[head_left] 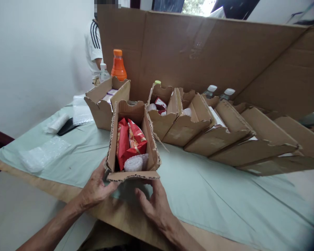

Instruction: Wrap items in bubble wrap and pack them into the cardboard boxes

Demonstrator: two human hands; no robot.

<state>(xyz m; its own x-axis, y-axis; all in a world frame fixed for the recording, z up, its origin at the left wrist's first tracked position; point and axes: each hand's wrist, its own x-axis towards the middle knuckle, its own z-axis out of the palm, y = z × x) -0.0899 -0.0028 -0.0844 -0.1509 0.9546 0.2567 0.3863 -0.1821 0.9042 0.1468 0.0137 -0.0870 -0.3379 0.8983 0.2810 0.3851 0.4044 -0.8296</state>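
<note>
An open cardboard box with a low, rough-cut front is tilted toward me at the near side of the table. Inside lie shiny red packets and a roll of bubble wrap. My left hand grips the box's near left corner, its thumb along the front. At the lower right, my right hand holds the box from beneath; its thumb stands apart from the front and its fingertips are hidden under the cardboard.
Several similar boxes stand in a row to the right; another box is behind at left. Bubble wrap and a black flat object lie on the left. An orange bottle and a person are beyond, near a tall cardboard panel.
</note>
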